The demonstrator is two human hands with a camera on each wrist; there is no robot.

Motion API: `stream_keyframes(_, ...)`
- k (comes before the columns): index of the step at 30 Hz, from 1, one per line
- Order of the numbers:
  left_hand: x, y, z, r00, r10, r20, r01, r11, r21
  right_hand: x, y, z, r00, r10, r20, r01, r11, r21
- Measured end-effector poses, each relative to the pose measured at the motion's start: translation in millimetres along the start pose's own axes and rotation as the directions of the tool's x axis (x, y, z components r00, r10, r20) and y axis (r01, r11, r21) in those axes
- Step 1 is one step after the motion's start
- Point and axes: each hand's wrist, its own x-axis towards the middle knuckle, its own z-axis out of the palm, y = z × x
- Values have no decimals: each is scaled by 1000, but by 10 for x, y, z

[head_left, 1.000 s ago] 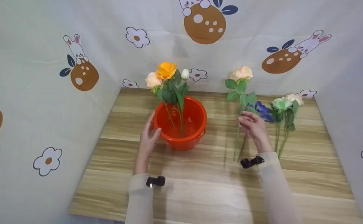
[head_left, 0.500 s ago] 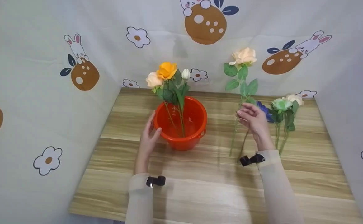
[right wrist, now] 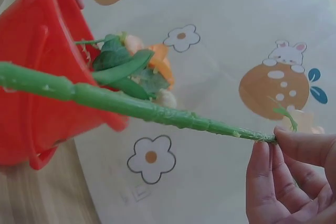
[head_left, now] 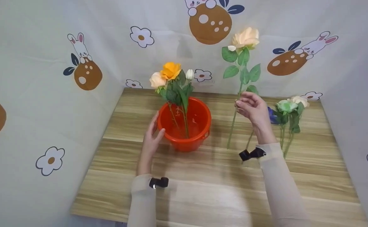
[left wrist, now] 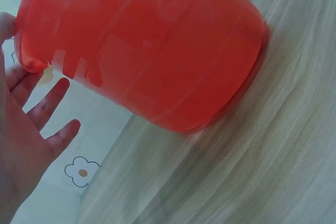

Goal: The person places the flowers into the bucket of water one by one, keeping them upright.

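My right hand (head_left: 252, 107) pinches a peach rose (head_left: 246, 39) by its green stem between thumb and fingertips. The rose stands tall, its bloom against the backdrop and its stem (right wrist: 136, 109) slanting down toward the bucket side. At the left rim of a red bucket (head_left: 187, 145), my left hand (head_left: 152, 137) rests with fingers spread and mostly straight. In the left wrist view, fingertips touch the bucket's rim, while other fingers (left wrist: 50, 103) stand off its wall. Inside the bucket lean an orange rose (head_left: 170, 70), another peach rose (head_left: 157, 80) and a white tulip (head_left: 189, 74).
Right of my right hand, a pale green flower (head_left: 287, 106), a cream flower (head_left: 300, 101) and a partly hidden blue flower (head_left: 273, 116) lie on the wooden table (head_left: 203, 189). A printed cloth backdrop (head_left: 108, 25) rises behind and at both sides.
My right hand has raised the peach rose from low over the table and moved slightly left, its stem end now higher. My left hand stays at the bucket rim.
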Motion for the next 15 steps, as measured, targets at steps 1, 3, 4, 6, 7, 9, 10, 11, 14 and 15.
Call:
stream_keyframes(1, 8, -43, -4, 1000, 1, -2, -1, 1000, 3, 5, -24, 31, 1000, -11, 0, 11, 1000, 2)
stream_keyframes(3, 16, -71, -8, 1000, 2, -3, -2, 1000, 3, 12, -71, 98, 999, -32, -10, 32, 999, 8)
stream_keyframes(4, 16, -53, -7, 1000, 0, -2, 0, 1000, -3, 16, -93, 132, 999, -42, -13, 42, 999, 14)
stream_keyframes(6, 5, 23, -3, 1000, 2, 0, -2, 1000, -8, 21, -133, 201, 998, -64, -20, 64, 998, 25)
stream_keyframes(7, -1, 62, 0, 1000, 6, 0, -6, 1000, -9, 24, -150, 236, 997, -72, -24, 73, 997, 30)
stream_keyframes(9, -13, 141, 7, 1000, 15, 3, -15, 1000, -5, 32, -181, 304, 996, -81, -29, 82, 996, 37)
stream_keyframes(10, -17, 175, 10, 1000, 17, 3, -17, 1000, 0, 37, -193, 338, 996, -84, -31, 85, 995, 43)
stream_keyframes(11, -20, 203, 12, 1000, 20, 3, -20, 1000, 5, 42, -204, 373, 995, -90, -33, 92, 995, 47)
stream_keyframes(14, -21, 229, 19, 1000, 20, -2, -19, 1000, 13, 64, -221, 475, 993, -111, -32, 113, 992, 62)
stream_keyframes(15, -20, 233, 21, 1000, 19, -3, -19, 1000, 10, 73, -221, 506, 993, -118, -29, 119, 991, 66)
